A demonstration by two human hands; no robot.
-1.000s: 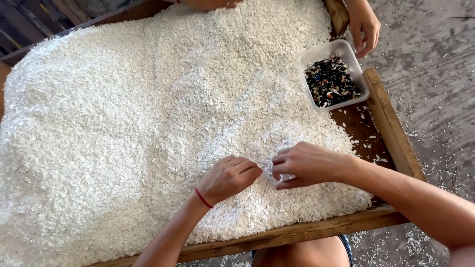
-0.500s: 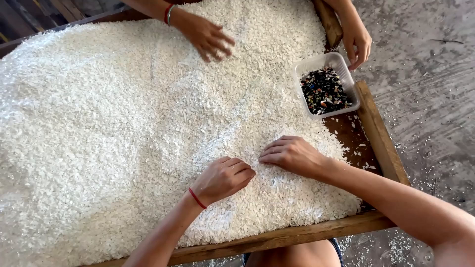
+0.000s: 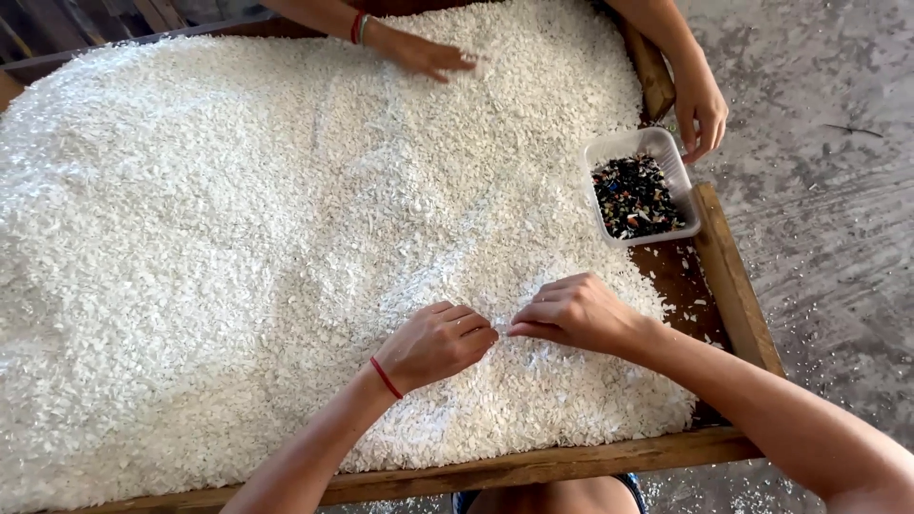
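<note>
White flakes (image 3: 238, 238) fill the wooden tray (image 3: 533, 468) almost wholly, heaped thick across it. Taking the small white tub (image 3: 644, 195) of dark bits as landmark: the tub sits at the tray's right side, on the flakes' edge, beside a bare brown patch of tray floor. Below and left of the tub, the person's 2 hands rest on the flakes close together. Left hand (image 3: 436, 343), a red band on its wrist, has fingers curled narrow, pinching at the flakes; whether it holds any cannot be told. Right hand (image 3: 574, 312) is likewise drawn to a tight pinch, fingertips nearly meeting the left's. Above the tub, another person's hand (image 3: 703, 107) hangs near its rim; far left of that, a second co-worker hand (image 3: 427, 54) lies on the flakes.
</note>
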